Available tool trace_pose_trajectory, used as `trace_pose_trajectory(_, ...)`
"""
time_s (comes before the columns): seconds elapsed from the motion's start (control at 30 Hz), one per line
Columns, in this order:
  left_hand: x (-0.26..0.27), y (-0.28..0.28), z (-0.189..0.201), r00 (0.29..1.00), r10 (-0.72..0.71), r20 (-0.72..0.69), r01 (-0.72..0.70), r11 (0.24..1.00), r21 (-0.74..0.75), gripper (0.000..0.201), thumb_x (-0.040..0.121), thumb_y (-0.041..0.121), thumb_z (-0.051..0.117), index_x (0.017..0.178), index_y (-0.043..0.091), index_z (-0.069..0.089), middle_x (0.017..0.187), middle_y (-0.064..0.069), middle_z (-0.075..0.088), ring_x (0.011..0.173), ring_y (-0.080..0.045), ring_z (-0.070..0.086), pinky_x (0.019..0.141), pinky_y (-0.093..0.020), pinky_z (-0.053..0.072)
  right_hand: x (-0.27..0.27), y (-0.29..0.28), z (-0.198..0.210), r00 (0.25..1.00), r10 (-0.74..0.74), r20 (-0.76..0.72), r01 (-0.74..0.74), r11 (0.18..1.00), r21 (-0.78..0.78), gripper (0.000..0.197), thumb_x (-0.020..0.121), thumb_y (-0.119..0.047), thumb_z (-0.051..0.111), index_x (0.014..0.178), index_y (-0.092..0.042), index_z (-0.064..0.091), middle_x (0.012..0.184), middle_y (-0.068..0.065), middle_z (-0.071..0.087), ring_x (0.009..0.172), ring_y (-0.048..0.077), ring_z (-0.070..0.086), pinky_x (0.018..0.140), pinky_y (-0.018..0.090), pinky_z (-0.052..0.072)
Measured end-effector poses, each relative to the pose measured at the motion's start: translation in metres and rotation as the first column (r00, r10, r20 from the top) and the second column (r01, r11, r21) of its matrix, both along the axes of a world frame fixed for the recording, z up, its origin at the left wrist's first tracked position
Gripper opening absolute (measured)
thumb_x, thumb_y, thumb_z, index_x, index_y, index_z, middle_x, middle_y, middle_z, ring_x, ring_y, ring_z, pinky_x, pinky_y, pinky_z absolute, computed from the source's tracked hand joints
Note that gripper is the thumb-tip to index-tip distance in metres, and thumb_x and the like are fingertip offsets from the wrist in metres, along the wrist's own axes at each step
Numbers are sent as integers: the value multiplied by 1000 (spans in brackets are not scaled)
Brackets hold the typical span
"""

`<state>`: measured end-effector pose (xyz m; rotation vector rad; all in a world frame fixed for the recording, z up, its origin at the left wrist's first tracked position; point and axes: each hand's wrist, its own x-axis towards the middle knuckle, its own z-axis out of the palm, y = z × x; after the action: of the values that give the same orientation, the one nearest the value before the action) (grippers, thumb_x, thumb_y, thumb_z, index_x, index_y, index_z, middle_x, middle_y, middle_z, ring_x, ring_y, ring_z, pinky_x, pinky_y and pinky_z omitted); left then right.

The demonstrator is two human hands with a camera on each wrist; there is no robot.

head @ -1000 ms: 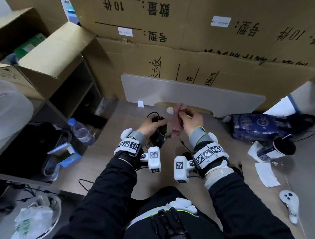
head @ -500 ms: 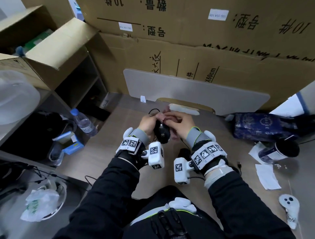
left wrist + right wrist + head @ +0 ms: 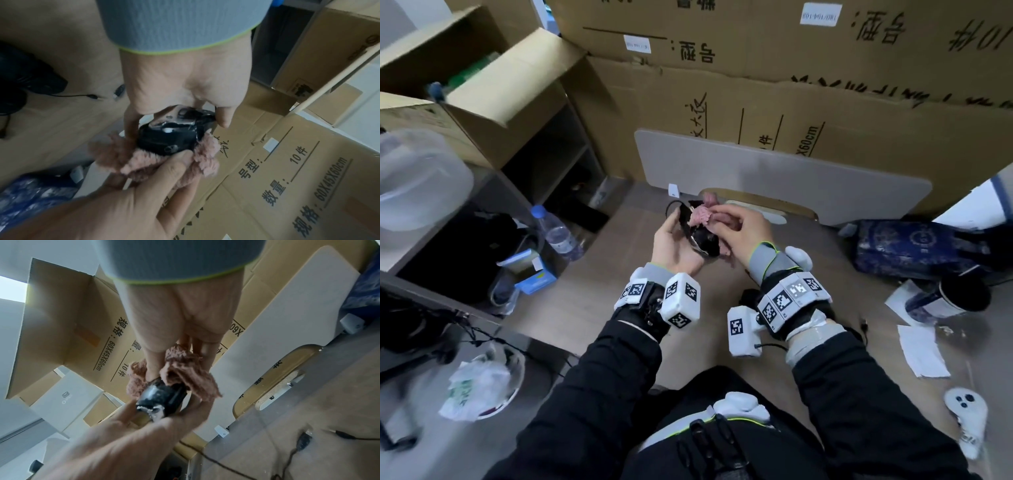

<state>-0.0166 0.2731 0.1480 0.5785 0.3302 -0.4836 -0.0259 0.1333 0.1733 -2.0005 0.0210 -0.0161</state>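
1. While the left hand (image 3: 674, 246) is curling its fingers round a black mouse (image 3: 703, 240), it is holding it above the wooden desk (image 3: 592, 301).
2. The right hand (image 3: 743, 229) is pinching a pink fluffy cloth (image 3: 700, 216) against the mouse.
3. Cardboard boxes (image 3: 756, 85) are standing behind a grey panel (image 3: 756, 171) at the desk's far edge.

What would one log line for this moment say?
left hand: holds mouse | right hand: presses cloth on mouse | step: wipe

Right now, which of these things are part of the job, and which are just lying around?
In use: black mouse, pink cloth, left hand, right hand.
Lying about: water bottle, dark cup, paper slips, white controller, blue bag.
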Motion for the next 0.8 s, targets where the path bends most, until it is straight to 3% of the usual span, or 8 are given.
trace_pose_trajectory(0.07, 3, -3, 9, 996, -36, 77, 37, 999, -7, 55, 105, 55, 29, 134, 13, 48, 118, -9, 68, 107, -30, 65, 93, -47, 42, 3, 5, 2, 999, -30, 13, 30, 999, -26, 16, 73, -42, 68, 84, -54, 65, 88, -15, 72, 78, 17, 69, 72, 25, 56)
trace_pose_trajectory(0.13, 8, -1, 13, 997, -38, 72, 40, 999, -30, 61, 102, 57, 34, 138, 9, 47, 121, -9, 66, 110, -29, 64, 100, -48, 45, 5, 10, 0, 999, -41, 0, 41, 997, -67, 15, 80, -36, 71, 84, -49, 65, 88, -10, 73, 79, 21, 70, 62, 11, 50)
trace_pose_trajectory(0.27, 22, 15, -6, 999, 36, 2, -36, 998, 54, 78, 94, 57, 58, 146, 1, 46, 145, -18, 53, 131, -33, 54, 114, -51, 39, 9, 22, 5, 998, -48, 38, 56, 973, -225, 17, 79, -43, 70, 95, -40, 72, 93, -8, 73, 92, 18, 66, 85, 30, 52)
trace_pose_trajectory(0.37, 29, 26, -6, 997, 71, 5, -71, 988, 139, 68, 96, 59, 54, 137, 5, 57, 135, -17, 63, 119, -33, 65, 89, -51, 57, 15, 36, 16, 998, -64, 26, 69, 955, -288, 17, 81, -39, 69, 98, -36, 75, 96, -7, 74, 94, 20, 64, 83, 31, 51)
trace_pose_trajectory(0.53, 42, 41, -2, 991, 118, 70, -130, 969, 208, 54, 104, 49, 44, 121, 1, 64, 97, -13, 75, 81, -25, 73, 67, -33, 58, 24, 37, 14, 988, -114, -104, 65, 919, -389, 13, 83, -41, 65, 82, -30, 71, 77, -4, 71, 80, 25, 64, 70, 30, 50)
trace_pose_trajectory(0.63, 53, 52, -4, 992, 101, 78, -114, 976, 185, 65, 100, 55, 48, 142, 5, 53, 122, -16, 67, 93, -29, 67, 76, -40, 57, 24, 30, 2, 977, -166, -133, 118, 944, -309, 26, 78, -45, 65, 98, -31, 72, 93, -3, 74, 93, 24, 67, 86, 34, 54)
trace_pose_trajectory(0.7, 52, 53, -3, 996, 23, 88, -41, 976, 212, 69, 99, 60, 46, 141, 6, 54, 140, -17, 58, 115, -31, 61, 96, -45, 53, 28, 35, 5, 978, -205, -27, 197, 963, -181, 28, 78, -45, 67, 104, -36, 71, 102, -8, 74, 100, 19, 66, 94, 34, 51)
trace_pose_trajectory(0.8, 48, 50, -3, 992, -85, 94, 77, 993, 88, 49, 108, 41, 33, 120, 4, 62, 127, -18, 63, 118, -30, 61, 111, -45, 43, 34, 47, 19, 996, -91, 9, 91, 974, -206, 21, 85, -46, 63, 103, -38, 70, 103, -12, 73, 98, 14, 65, 90, 29, 50)
